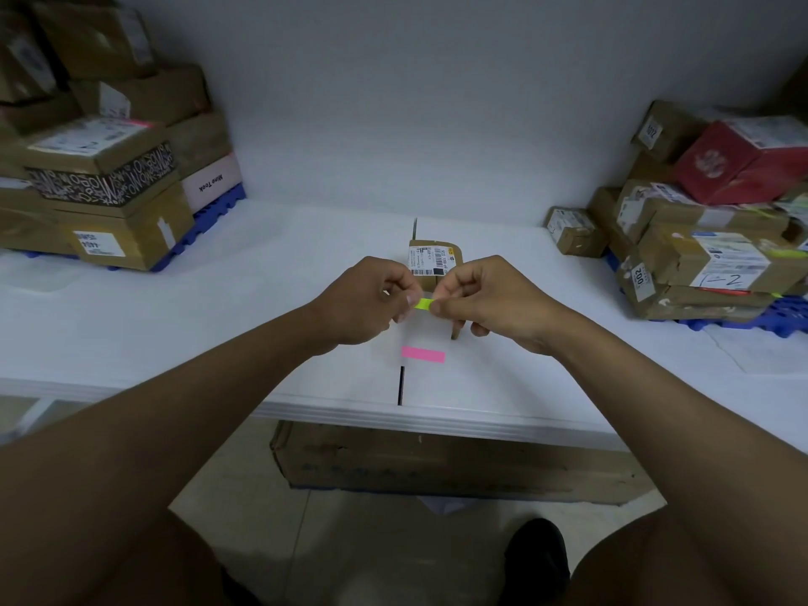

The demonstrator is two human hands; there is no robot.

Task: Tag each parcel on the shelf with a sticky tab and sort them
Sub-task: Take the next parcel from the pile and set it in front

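The left hand (371, 299) and the right hand (489, 301) meet over the middle of the white shelf (262, 299), each with fingers curled, pinching one end of a small yellow-green sticky tab (423, 304) stretched between thumb and fingertips. Right behind the hands, partly hidden by the knuckles, lies a small brown parcel (435, 260) with a white barcode label on top; its print is too small to read. Just below the hands a pink sticky tab (423, 354) lies flat on the shelf, across the dark seam (400, 389) where two panels join.

To the left, well apart from the hands, a stack of cardboard parcels (109, 168) sits on a blue pallet (218, 212); one box carries black-and-white lettering, a pale pink box (212, 181) reads "Mine Took", and a lower label shows "4404". To the right another heap of parcels (699, 255) rests on a second blue pallet (782, 317), topped by a red box (739, 168); one white label bears handwritten "1-2", small tags read "002" and "1012". A little box (572, 231) stands beside that heap. Under the shelf a long flat carton (459, 461) lies on the floor, and a dark shoe (538, 557) shows below
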